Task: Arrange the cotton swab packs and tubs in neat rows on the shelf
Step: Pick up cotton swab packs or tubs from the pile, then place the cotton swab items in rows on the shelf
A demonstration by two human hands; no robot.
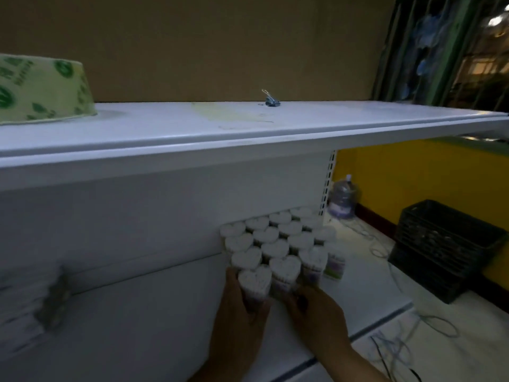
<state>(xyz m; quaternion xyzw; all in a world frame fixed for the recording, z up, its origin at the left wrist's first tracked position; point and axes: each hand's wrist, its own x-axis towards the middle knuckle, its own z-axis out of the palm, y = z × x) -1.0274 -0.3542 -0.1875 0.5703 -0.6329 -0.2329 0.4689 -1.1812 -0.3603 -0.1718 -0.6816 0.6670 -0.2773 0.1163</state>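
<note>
Several heart-shaped cotton swab tubs [275,244] stand upright in diagonal rows on the white lower shelf [137,312], reaching back to the shelf's rear panel. My left hand [242,307] grips the front-left tub [254,279] from its left side. My right hand [314,307] rests against the bases of the front tubs [285,274] to the right; its fingers are partly hidden. One tub with a green and purple label [334,264] stands apart at the right end of the group.
A white upper shelf [248,139] overhangs the tubs, carrying a green printed pack [41,89] and a binder clip [271,102]. Blurred white packs [27,304] lie at the lower left. A black crate [440,246], a water jug [343,198] and loose cables [399,346] occupy the floor on the right.
</note>
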